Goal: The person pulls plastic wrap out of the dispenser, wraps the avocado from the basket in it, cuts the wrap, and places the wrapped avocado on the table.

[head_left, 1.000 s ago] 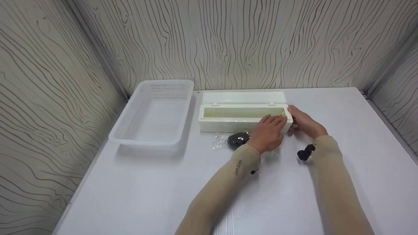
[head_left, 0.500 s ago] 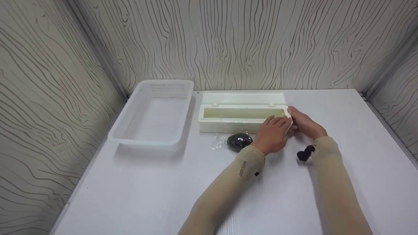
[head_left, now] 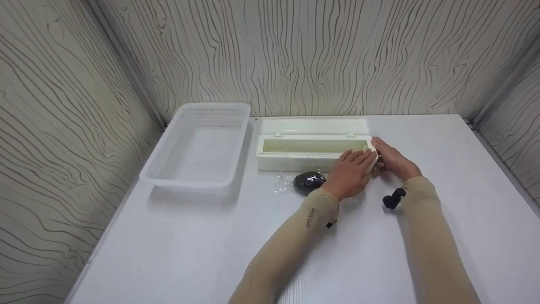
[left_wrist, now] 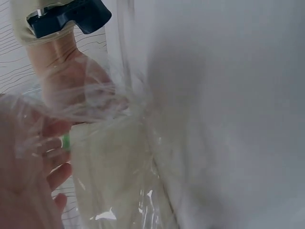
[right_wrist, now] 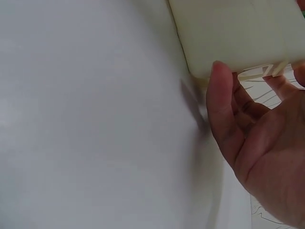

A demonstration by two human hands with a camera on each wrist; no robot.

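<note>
Plainly, you are working at a white box (head_left: 287, 163) that is standing near the middle of the desk's (head_left: 168, 253) far edge. Its lid (head_left: 314, 126) is lying open behind it, joined at 2 small tabs, and a pale yellow-green interior is showing through the long opening. Near the far left corner, a white basket (head_left: 190, 184) is standing well apart from your hands, its slotted far wall and ribbed floor showing.

Your left hand (head_left: 348, 175) is lying over the front of the box near its right end, fingers fairly straight and resting along the front rim. Your right hand (head_left: 392, 158) is gripping the box's right end, its fingers bending round the corner.

In front of the box, a dark rounded thing (head_left: 309, 182) is lying in crinkled clear wrapping (head_left: 283, 182); your left wrist is partly hiding it, and you cannot tell what it is. Clear film (left_wrist: 100, 107) is crossing the left wrist view, blurring both hands, and its edges are hard to trace. A bit of green (left_wrist: 66, 141) is showing beside your left fingers, too small to identify. Your right fingertips are partly disappearing behind the box, and both sleeves are running out past the bottom of the head view.
</note>
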